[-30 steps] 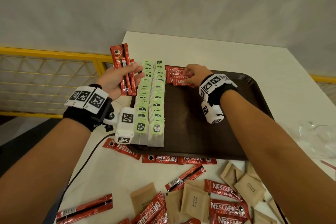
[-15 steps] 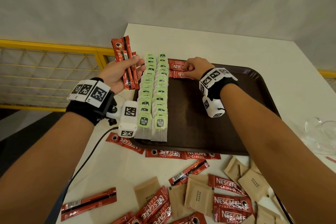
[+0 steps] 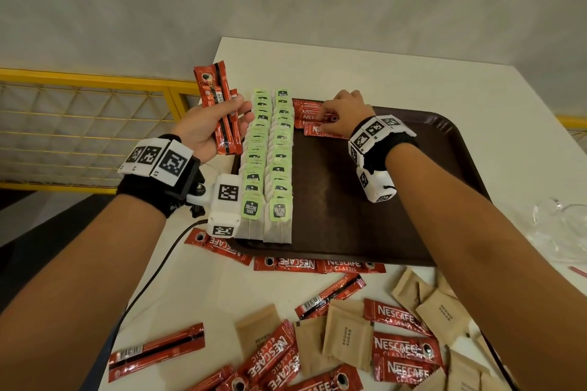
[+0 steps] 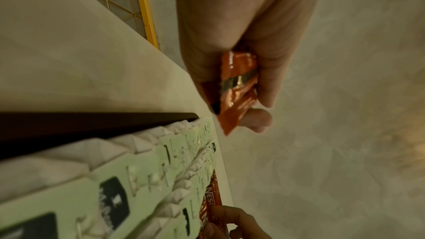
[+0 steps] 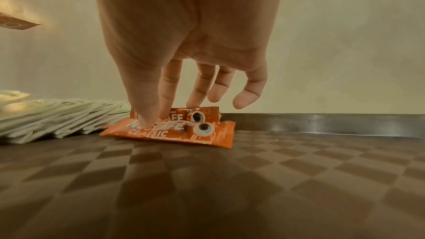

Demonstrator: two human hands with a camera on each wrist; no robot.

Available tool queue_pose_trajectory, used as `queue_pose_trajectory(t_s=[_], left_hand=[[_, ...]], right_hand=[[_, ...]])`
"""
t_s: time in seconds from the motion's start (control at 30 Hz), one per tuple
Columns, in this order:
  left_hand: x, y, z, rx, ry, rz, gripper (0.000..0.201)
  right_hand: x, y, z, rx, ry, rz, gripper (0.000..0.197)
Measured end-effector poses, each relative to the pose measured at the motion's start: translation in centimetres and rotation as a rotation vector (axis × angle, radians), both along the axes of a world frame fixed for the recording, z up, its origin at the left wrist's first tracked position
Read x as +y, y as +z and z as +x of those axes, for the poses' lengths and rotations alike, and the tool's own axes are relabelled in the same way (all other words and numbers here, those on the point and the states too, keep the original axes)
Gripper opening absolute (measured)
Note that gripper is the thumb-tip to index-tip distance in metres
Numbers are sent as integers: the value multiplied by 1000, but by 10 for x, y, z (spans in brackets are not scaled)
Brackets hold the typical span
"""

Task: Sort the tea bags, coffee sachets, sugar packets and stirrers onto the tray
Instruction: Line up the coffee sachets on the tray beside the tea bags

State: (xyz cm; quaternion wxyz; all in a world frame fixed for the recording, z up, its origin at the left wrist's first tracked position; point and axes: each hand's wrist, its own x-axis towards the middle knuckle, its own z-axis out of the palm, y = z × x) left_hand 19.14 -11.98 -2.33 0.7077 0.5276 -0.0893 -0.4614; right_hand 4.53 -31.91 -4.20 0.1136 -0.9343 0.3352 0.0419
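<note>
My left hand [image 3: 219,124] is raised left of the brown tray [image 3: 428,200] and grips a bundle of red coffee sachets [image 3: 219,111], seen close in the left wrist view [image 4: 236,86]. Two rows of green-tagged tea bags [image 3: 268,162] line the tray's left side. Beside them at the far end lie a few coffee sachets [image 3: 313,130]. My right hand [image 3: 343,114] reaches down onto them. In the right wrist view its thumb and forefinger tips [image 5: 147,115] press on the front sachet [image 5: 174,132] and the one behind; the other fingers hang free.
Loose coffee sachets [image 3: 320,263] and brown sugar packets [image 3: 346,333] are scattered on the white table [image 3: 349,73] in front of the tray. A clear plastic bag [image 3: 565,225] lies at the right. A yellow railing [image 3: 95,79] stands left of the table. A black cable [image 3: 152,276] trails from my left wrist.
My right hand has stayed on the sachets at the tray's far end, with only small finger shifts. The left hand still holds its bundle up. The head view has tilted slightly.
</note>
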Motion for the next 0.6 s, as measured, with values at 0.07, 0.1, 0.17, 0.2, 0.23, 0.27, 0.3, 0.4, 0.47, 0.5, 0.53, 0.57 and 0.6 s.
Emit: queue_pose_trajectory(t_s=[0.07, 0.1, 0.17, 0.2, 0.23, 0.27, 0.3, 0.4, 0.47, 0.5, 0.53, 0.57, 0.6], left_hand=[[0, 1, 0, -1, -2, -3, 8], [0, 1, 0, -3, -2, -4, 9], [0, 2, 1, -6, 1, -1, 10], [0, 2, 1, -6, 2, 1, 10], [0, 3, 1, -3, 2, 3, 10], [0, 3, 1, 0, 4, 2, 10], [1, 3, 2, 2, 7, 1, 10], [2, 3, 3, -6, 12, 8, 9], [3, 2, 2, -7, 12, 9, 9], [3, 2, 2, -5, 12, 9, 9], [3, 2, 2, -3, 13, 9, 9], [3, 1, 2, -1, 13, 9, 9], [3, 1, 2, 0, 12, 9, 9]], right_hand=[[1, 0, 1, 16, 4, -13, 29], [1, 0, 2, 18, 4, -21, 29], [3, 0, 3, 15, 1, -44, 30], [3, 0, 3, 13, 1, -55, 31], [3, 0, 3, 15, 2, -65, 31], [3, 1, 3, 19, 4, -73, 32], [3, 1, 4, 25, 7, -80, 32], [4, 2, 5, 42, 20, -100, 32], [4, 3, 5, 49, 31, -111, 29], [4, 3, 5, 48, 36, -117, 26], [5, 4, 4, 43, 41, -121, 24], [5, 4, 2, 33, 46, -124, 23], [5, 5, 1, 23, 50, -126, 23]])
